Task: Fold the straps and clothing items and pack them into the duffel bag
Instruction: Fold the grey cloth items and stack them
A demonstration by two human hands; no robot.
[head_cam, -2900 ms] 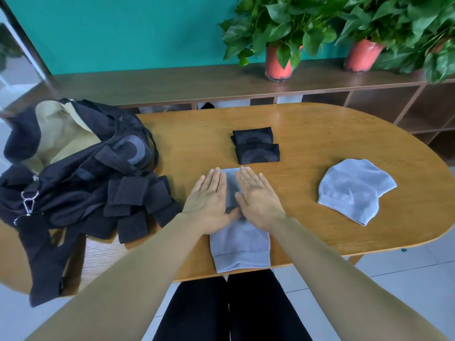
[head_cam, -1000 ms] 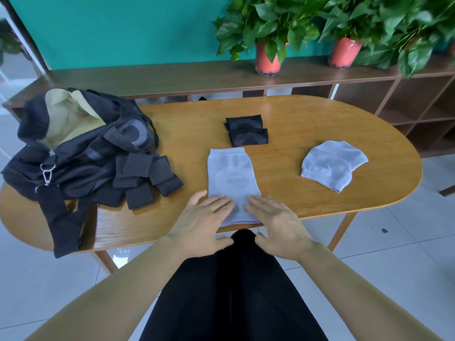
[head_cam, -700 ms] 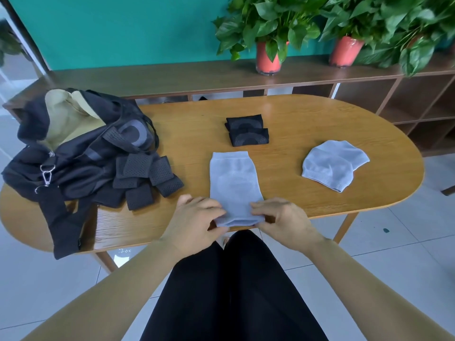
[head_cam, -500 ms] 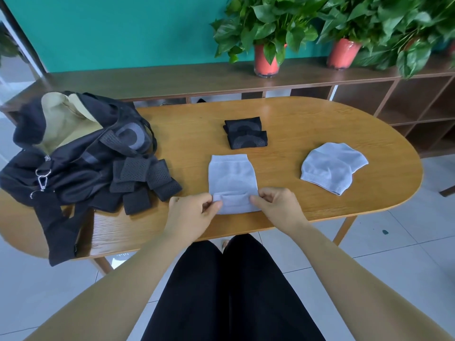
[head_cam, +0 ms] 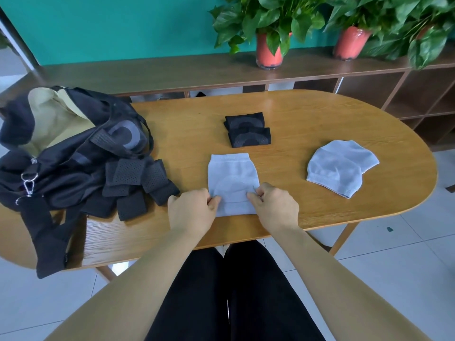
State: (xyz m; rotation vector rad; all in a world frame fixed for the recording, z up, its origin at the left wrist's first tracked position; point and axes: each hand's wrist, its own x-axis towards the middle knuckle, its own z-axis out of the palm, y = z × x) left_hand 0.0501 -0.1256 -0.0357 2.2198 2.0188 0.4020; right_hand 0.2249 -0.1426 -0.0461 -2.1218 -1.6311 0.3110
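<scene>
While both forearms reach out over legs in black trousers [head_cam: 234, 291], the left hand [head_cam: 192, 210] and the right hand [head_cam: 273, 205] sit at the near edge of an oval wooden table [head_cam: 307, 114]. Each hand has its fingers curled and pinches one side of a pale blue knit sleeve [head_cam: 232, 175], left hand on the left edge, right hand on the right. The sleeve lies flat on the wood between them, its near part doubled up over itself (the fold line runs along the side nearest the person).

To the left, a heap of black perforated straps [head_cam: 138, 178] lies against a black duffel bag [head_cam: 61, 148], which slumps open on the left end of the table and shows a tan lining. A wide black strap from the bag hangs over the table's near edge.

Beyond the sleeve, two folded black pieces [head_cam: 247, 130] overlap near the table's middle. Well to the right lies a second pale blue knit piece [head_cam: 339, 166], loosely doubled.

Behind the table runs a dark wooden shelf [head_cam: 147, 72] carrying leafy plants in red pots [head_cam: 268, 52], set against a teal wall [head_cam: 123, 25].
</scene>
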